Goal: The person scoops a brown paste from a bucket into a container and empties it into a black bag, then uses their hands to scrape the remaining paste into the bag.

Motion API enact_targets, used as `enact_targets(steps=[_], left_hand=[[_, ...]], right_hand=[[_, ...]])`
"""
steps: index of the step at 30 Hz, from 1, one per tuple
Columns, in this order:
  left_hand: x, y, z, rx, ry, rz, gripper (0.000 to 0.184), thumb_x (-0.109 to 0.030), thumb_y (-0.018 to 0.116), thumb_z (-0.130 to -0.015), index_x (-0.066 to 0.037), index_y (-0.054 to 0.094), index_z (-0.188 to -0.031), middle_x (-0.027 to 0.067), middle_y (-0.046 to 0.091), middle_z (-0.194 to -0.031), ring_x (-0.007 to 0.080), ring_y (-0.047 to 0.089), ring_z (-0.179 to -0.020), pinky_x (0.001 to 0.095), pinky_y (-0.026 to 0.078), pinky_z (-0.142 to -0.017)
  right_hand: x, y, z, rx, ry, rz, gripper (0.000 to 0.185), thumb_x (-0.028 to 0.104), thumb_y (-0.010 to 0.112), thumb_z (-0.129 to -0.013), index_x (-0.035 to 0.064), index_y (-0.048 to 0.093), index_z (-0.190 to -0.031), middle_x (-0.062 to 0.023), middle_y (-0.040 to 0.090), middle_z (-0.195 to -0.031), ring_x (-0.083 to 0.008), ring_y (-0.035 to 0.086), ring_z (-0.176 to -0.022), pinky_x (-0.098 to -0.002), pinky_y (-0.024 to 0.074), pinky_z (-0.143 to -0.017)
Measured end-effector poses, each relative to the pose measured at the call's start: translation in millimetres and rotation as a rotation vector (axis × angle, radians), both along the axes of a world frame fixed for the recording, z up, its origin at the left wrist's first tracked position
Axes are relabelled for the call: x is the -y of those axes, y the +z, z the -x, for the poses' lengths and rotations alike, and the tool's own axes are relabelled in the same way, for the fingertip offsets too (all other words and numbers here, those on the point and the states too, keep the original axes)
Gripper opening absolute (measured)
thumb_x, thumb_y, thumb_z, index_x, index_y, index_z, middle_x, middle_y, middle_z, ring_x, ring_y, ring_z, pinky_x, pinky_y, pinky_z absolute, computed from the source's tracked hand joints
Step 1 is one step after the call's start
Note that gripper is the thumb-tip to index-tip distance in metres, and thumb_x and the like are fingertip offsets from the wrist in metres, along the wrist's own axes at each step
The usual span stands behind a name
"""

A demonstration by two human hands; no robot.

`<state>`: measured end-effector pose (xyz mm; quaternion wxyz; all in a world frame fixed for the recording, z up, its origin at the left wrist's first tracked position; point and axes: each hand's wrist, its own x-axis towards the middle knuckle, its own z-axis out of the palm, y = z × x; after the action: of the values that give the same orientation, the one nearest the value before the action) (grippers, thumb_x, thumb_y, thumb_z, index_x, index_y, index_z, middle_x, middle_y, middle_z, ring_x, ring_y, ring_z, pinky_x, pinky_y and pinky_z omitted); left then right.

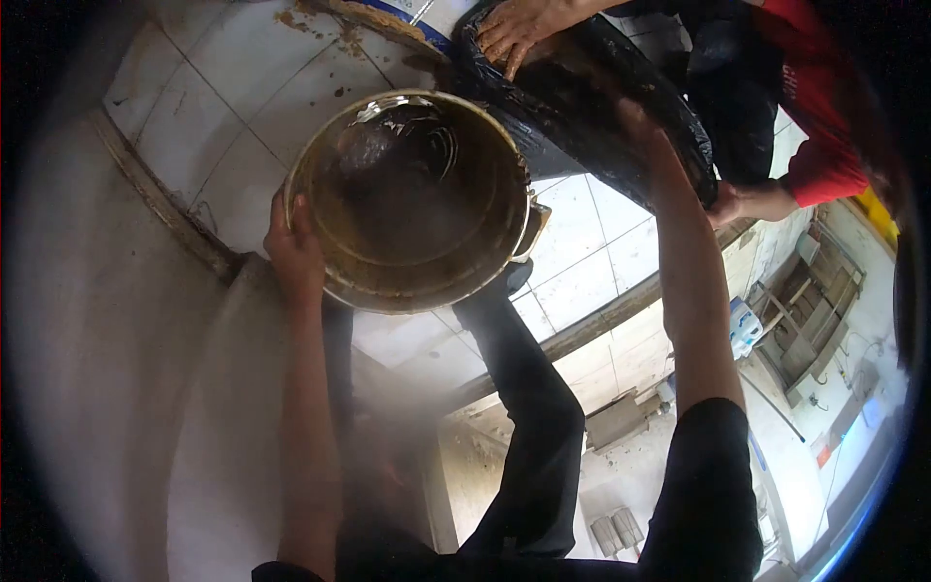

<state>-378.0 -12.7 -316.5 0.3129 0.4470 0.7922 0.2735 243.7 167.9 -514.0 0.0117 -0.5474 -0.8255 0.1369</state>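
Observation:
A large round metal pot is tilted with its mouth facing the camera; dark, wet-looking residue and a shiny patch show inside. My left hand grips the pot's left rim, fingers on the outside wall and edge. My right hand reaches over the opening of a black plastic bag at the upper right; its fingers are blurred against the dark interior, so their shape cannot be made out. Brown material coats the bag's inside.
A co-worker in a red sleeve holds the bag's edge with one hand; another soiled hand rests on its far left side. White tiled floor with brown spots lies behind. A pale curved surface fills the left.

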Motion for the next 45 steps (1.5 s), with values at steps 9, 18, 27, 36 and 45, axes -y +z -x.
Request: enact_targets(steps=[9,18,27,36,45], left_hand=[[-6.0,1.4,0.9,0.172,0.06,0.009,0.029,-0.018,0.051,-0.098,0.001,0.058,-0.119,0.0179,0.068,-0.099,0.0234,0.066,-0.091,0.0327,0.049,-0.08],[6.3,-11.1,5.3,0.113,0.036,0.021,0.039,-0.03,0.052,-0.099,0.001,0.058,-0.121,0.0175,0.067,-0.101,0.0202,0.063,-0.088,0.0321,0.047,-0.076],[6.1,-22.3,5.9,-0.069,-0.054,-0.1,0.029,-0.018,0.052,-0.095,-0.011,0.059,-0.122,0.0206,0.065,-0.087,0.0379,0.062,-0.078,0.0431,0.047,-0.072],[5.4,-11.9,9.0,0.189,-0.046,-0.014,0.041,-0.032,0.047,-0.101,0.001,0.057,-0.122,0.0183,0.066,-0.102,0.0222,0.063,-0.093,0.0347,0.048,-0.083],[5.7,-13.1,14.9,0.365,0.022,0.013,0.03,-0.016,0.049,-0.099,0.002,0.057,-0.121,0.0166,0.065,-0.101,0.02,0.063,-0.096,0.0337,0.049,-0.085]], right_hand=[[5.2,47.3,33.7,0.307,-0.267,0.316,0.043,0.027,0.049,-0.092,0.0055,0.05,-0.129,-0.0184,0.051,-0.13,-0.032,0.049,-0.12,-0.0408,0.0357,-0.101],[13.6,86.0,91.1,0.409,-0.408,0.298,0.035,0.021,0.056,-0.086,0.0044,0.061,-0.116,-0.0243,0.062,-0.112,-0.0418,0.059,-0.106,-0.0458,0.0472,-0.089],[53.2,261.8,265.0,-0.379,-0.617,0.288,0.026,0.026,0.068,-0.084,0.0026,0.07,-0.096,-0.0152,0.07,-0.083,-0.0171,0.067,-0.073,-0.03,0.0517,-0.067],[138.3,61.7,444.0,-0.654,-0.471,0.262,0.025,0.023,0.058,-0.093,0.004,0.063,-0.107,-0.0202,0.066,-0.094,-0.035,0.064,-0.083,-0.0403,0.0494,-0.081],[156.2,-141.4,460.3,-0.693,-0.544,-0.139,0.024,0.017,0.054,-0.094,-0.0024,0.06,-0.106,-0.0226,0.062,-0.099,-0.0379,0.059,-0.095,-0.0455,0.0458,-0.087]])
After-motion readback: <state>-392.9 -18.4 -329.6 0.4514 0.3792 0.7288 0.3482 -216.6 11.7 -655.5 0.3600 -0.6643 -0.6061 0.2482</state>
